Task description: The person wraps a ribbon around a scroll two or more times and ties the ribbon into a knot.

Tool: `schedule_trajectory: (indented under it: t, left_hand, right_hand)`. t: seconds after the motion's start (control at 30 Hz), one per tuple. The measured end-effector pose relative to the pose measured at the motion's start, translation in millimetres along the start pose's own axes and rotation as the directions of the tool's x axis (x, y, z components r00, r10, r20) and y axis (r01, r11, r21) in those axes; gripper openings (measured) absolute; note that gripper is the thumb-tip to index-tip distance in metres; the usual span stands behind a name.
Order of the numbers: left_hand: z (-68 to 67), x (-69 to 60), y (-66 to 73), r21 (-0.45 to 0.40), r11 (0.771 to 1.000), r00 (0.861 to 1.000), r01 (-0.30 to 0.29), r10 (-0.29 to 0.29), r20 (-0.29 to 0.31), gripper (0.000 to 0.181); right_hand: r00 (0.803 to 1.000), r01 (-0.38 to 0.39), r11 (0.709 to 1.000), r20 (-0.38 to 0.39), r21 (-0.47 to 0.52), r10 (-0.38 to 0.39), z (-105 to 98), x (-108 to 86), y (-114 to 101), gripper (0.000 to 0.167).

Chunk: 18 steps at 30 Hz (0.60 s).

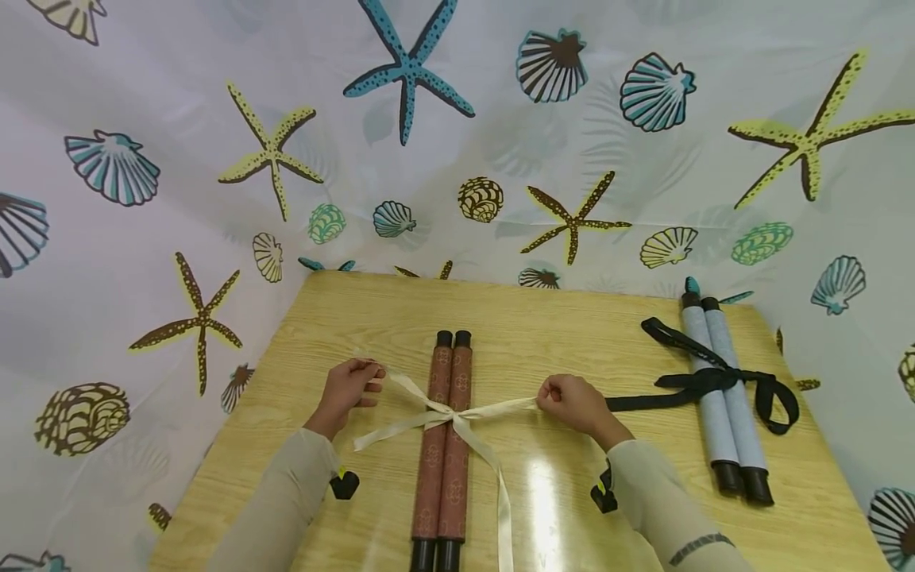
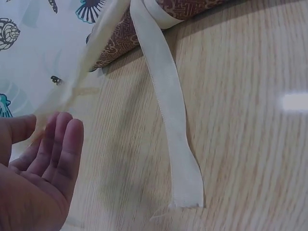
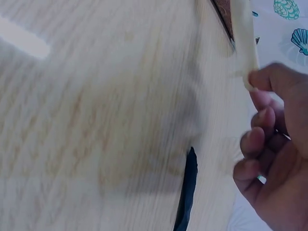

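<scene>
Two reddish-brown patterned scrolls with black end knobs lie side by side on the table. A cream ribbon is knotted round their middle. To the left of the scrolls, my left hand pinches one length of it between thumb and forefinger, the other fingers loosely bent. On the opposite side my right hand pinches another length, stretched nearly straight from the knot. Two loose tails hang free; one ribbon tail lies across the wood in the left wrist view. In the right wrist view, the pinched ribbon meets the thumb tip.
At the right, two pale grey scrolls with black ends are tied with a black ribbon, whose tail reaches towards my right wrist. The wooden table is bordered by a white curtain printed with shells and starfish.
</scene>
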State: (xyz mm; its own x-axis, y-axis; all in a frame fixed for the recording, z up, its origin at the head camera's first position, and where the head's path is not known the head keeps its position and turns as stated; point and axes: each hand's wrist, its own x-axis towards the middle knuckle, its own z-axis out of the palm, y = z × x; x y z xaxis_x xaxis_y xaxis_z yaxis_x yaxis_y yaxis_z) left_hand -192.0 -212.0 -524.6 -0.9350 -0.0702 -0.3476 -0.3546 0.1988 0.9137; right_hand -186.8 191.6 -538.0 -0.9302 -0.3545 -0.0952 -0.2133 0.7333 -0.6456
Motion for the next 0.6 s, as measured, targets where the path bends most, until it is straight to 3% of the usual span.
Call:
schedule_trajectory:
  t: [0.13,0.27,0.37,0.47,0.6]
  left_hand:
    - [0.0,-3.1,0.5,0.012,1.0,0.998,-0.008,0.007,0.056,0.05]
    - [6.2,-13.3,-3.8,0.076,0.997,0.993,-0.001,-0.008,0.116,0.045]
    - [12.8,-29.5,-11.7,0.183,0.983,0.977,-0.006,-0.033,0.209,0.035]
    - [20.7,-52.3,-21.4,0.271,0.963,0.943,-0.016,-0.076,0.324,0.032]
    - [35.6,-83.5,-30.1,0.31,0.95,0.902,0.027,-0.157,0.402,0.043]
  right_hand:
    - [0.99,-0.061,0.997,-0.13,-0.036,0.056,8,1.2,-6,0.01]
    - [0.984,-0.08,0.997,-0.162,-0.022,0.075,14,-2.3,-14,0.009]
    - [0.993,-0.037,0.999,-0.11,-0.007,0.036,24,-10.2,-25,0.006]
    - [0.999,0.052,0.998,-0.01,0.04,-0.051,37,-20.2,-39,0.007]
    - [0.98,0.111,0.975,0.144,0.194,-0.14,58,-34.0,-57,0.008]
